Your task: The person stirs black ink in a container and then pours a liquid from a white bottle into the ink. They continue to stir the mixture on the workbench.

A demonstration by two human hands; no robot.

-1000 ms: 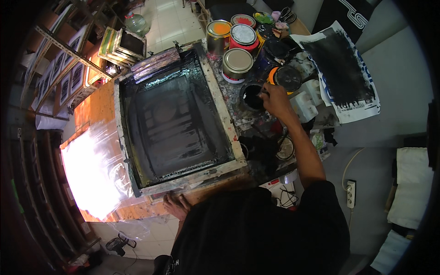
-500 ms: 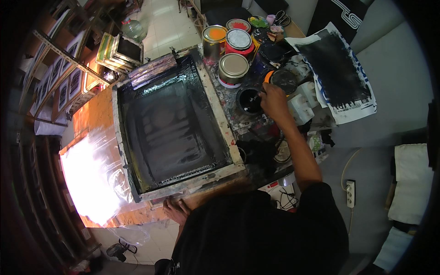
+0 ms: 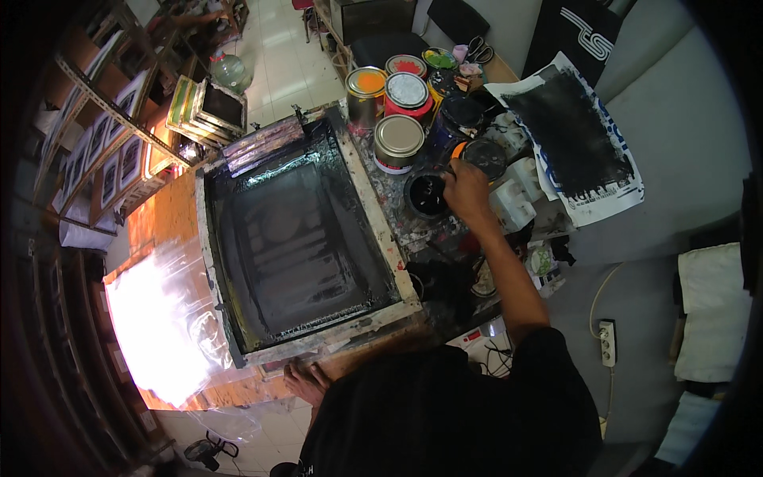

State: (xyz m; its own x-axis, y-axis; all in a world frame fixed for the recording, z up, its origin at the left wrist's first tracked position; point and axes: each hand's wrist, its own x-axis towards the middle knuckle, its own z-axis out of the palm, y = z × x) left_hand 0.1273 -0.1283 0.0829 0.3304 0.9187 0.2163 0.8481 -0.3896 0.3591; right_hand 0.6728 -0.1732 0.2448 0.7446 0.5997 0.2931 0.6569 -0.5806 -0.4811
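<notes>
My right hand is at the right rim of a round pot with black ink inside, its fingers closed. What they grip is hidden or too small to name. Left of the pot lies a screen-printing frame, its mesh smeared with dark ink and faintly showing a pattern. A squeegee-like bar rests across the frame's far end. My left hand is at the near edge of the orange-topped table, below the frame, fingers apart and holding nothing I can see.
Several paint tins crowd beyond the pot, among them a closed one and an orange-topped one. A black-inked sheet lies at the right. Clear plastic film covers the table's left part. Small frames lean beside a shelf rack.
The whole view has shifted slightly. My right hand stays at the ink pot's rim with only a small change of pose. The left hand remains at the table edge.
</notes>
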